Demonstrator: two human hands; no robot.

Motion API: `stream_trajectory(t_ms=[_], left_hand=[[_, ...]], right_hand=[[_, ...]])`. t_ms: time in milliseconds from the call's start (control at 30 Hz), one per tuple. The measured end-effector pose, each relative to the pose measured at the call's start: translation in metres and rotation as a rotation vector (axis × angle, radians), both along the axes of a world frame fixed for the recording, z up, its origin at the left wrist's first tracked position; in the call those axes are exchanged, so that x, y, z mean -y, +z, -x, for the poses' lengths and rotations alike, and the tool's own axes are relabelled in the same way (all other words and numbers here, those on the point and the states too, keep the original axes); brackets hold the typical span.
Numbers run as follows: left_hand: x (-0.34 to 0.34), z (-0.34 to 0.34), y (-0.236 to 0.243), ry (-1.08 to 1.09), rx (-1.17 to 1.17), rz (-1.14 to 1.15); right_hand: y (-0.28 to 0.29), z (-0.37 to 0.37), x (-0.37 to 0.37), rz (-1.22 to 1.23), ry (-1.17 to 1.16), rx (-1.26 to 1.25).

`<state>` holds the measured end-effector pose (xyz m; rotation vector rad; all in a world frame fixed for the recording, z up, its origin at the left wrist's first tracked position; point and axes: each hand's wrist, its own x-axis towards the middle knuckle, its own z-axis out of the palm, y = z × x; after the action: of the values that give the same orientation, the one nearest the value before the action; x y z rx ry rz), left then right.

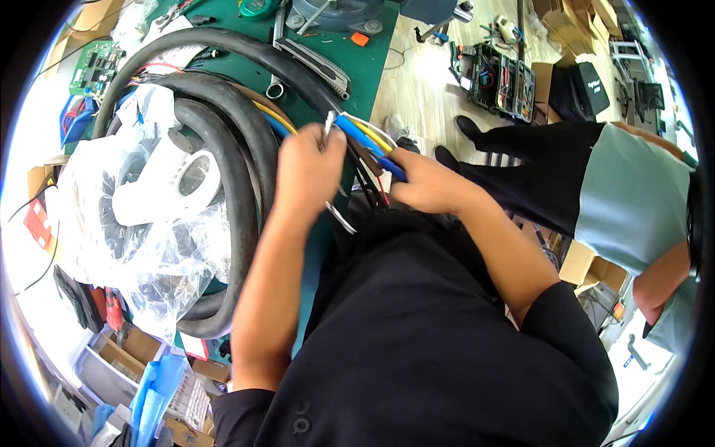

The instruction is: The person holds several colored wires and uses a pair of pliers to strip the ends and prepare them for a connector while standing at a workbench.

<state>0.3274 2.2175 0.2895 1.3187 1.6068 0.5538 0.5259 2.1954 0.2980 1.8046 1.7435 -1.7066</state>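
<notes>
— Over the near edge of the green table (372,71), what has the person got in hand?

— A bundle of coloured wires (365,134), blue, yellow and a few dark ones, coming out of the end of the thick black cable (223,127) that lies coiled across the table. The left hand (309,175) is curled shut around a slim metal tool (330,123), whose tip pokes up above the knuckles and rests against the blue wire.

— And the other?

— The right hand (424,182) is closed too, fingers pinched on the wires just right of the tool. The two hands sit close together, almost touching.

— What lies about them?

— Inside the coil, toward the left edge, a white plastic part (167,182) sits in a crumpled clear bag (141,246). Farther back on the table lie a utility knife (316,67), a small orange piece (360,39) and a green circuit board (95,63) at the far left corner.

— Anyone else about?

— Another person in a pale grey-green top (633,201) and black trousers stands off the right side, on the wooden floor (421,74), with an open case of small tools (503,78) behind them.
</notes>
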Motion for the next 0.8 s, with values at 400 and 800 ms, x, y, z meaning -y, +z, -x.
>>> stream_trajectory(t_ms=[400, 800], left_hand=[[0.068, -0.047, -0.059, 0.471, 0.780, 0.234], [0.064, -0.026, -0.070, 0.552, 0.790, 0.290]], right_hand=[[0.009, 0.019, -0.030, -0.432, 0.321, 0.242], [-0.004, 0.020, -0.019, -0.191, -0.198, 0.003]])
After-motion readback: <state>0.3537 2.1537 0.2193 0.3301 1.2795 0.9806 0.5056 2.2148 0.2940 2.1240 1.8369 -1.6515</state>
